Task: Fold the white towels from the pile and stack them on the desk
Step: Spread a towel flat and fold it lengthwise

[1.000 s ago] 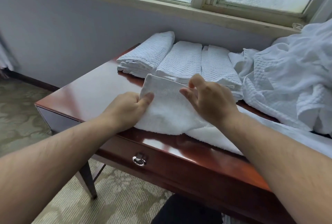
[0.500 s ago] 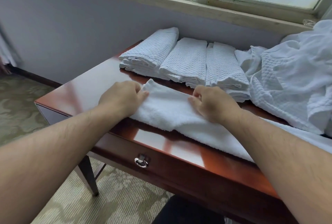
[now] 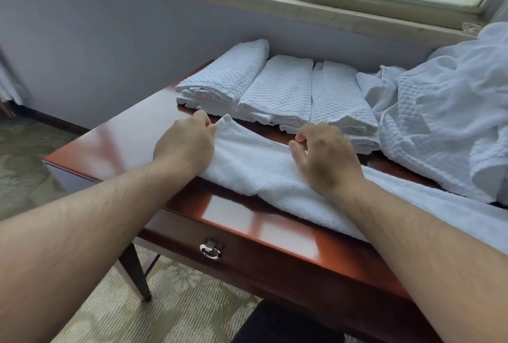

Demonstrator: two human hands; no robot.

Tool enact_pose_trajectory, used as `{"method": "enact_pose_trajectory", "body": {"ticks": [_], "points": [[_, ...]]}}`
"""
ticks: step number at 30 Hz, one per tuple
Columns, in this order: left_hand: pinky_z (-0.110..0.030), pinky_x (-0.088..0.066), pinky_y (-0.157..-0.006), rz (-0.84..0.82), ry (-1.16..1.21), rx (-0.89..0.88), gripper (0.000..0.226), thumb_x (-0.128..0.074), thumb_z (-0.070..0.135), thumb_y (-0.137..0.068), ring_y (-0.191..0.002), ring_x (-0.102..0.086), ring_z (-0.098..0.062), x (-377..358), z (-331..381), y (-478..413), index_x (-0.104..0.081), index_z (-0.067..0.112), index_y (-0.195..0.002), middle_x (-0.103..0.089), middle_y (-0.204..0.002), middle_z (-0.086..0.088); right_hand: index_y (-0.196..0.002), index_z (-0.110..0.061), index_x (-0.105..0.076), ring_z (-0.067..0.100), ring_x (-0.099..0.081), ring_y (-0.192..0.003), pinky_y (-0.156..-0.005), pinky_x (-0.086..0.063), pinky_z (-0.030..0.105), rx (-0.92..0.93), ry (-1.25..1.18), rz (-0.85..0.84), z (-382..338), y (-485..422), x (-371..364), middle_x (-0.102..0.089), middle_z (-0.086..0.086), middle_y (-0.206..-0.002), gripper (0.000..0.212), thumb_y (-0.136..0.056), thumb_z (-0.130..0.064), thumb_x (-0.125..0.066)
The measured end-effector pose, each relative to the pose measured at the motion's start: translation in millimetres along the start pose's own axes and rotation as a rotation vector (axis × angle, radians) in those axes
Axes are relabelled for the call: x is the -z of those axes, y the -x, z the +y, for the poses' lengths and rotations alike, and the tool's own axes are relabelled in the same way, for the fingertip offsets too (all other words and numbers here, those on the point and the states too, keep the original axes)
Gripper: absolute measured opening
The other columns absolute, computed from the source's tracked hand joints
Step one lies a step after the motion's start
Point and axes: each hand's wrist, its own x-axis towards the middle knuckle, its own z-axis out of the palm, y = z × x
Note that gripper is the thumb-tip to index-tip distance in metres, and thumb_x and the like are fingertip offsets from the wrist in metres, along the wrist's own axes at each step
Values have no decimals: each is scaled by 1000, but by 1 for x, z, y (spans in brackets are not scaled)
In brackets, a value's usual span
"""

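A long, fluffy white towel [image 3: 255,166] lies flat on the glossy reddish wooden desk [image 3: 132,136], near its front edge. The left hand [image 3: 184,144] pinches the towel's left end. The right hand [image 3: 327,158] rests on the towel with curled fingers. Behind them, three folded waffle-textured towels [image 3: 277,89] lie side by side. To the right sits a crumpled quilted white pile [image 3: 439,111].

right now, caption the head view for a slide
Both hands, left and right, pinch a white towel on the desk.
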Motion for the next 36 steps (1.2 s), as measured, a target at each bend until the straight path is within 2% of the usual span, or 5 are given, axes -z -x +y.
{"method": "enact_pose_trajectory", "body": {"ticks": [8,14,21,27,36], "points": [[-39,-39,-72,14,-91,0,26,-40,45,-104,-86,-49,-29,-7,-8,-3,-58,26,-102,-57,-92,-3,-81,-30,-47,8,-41,-73,-67,-32,26,433,-83,-337,-21,36,18,-41,-15,-76,43,-85,-73,-40],[-44,-41,-85,24,-144,38,20,-47,27,-95,-103,-50,-31,-4,-3,-2,-57,21,-111,-59,-117,-9,-77,-28,-55,3,-47,-76,-71,-39,26,224,-321,-277,-13,38,16,-50,-14,-78,38,-94,-60,-43],[-36,-24,-116,-173,-44,-480,41,-47,30,-100,-138,-37,-23,-9,31,17,-53,38,-140,-47,-150,3,-114,-21,-64,24,-54,-112,-95,-38,38,-69,-29,-257,-3,34,11,-62,-1,-119,36,-99,-42,-40],[-42,4,-125,-494,-301,-411,66,-15,69,-98,-155,6,-19,-31,31,27,-7,44,-158,4,-169,6,-162,-28,-9,15,5,-156,-124,5,39,-138,-100,-573,15,39,3,1,-7,-169,84,-90,-72,-9],[-40,3,-125,-478,-373,-388,69,-12,69,-96,-155,7,-17,-29,31,32,-1,43,-158,7,-169,8,-161,-32,0,16,14,-155,-125,8,44,-250,-16,-554,49,66,20,10,-10,-168,85,-89,-75,-6]]}}
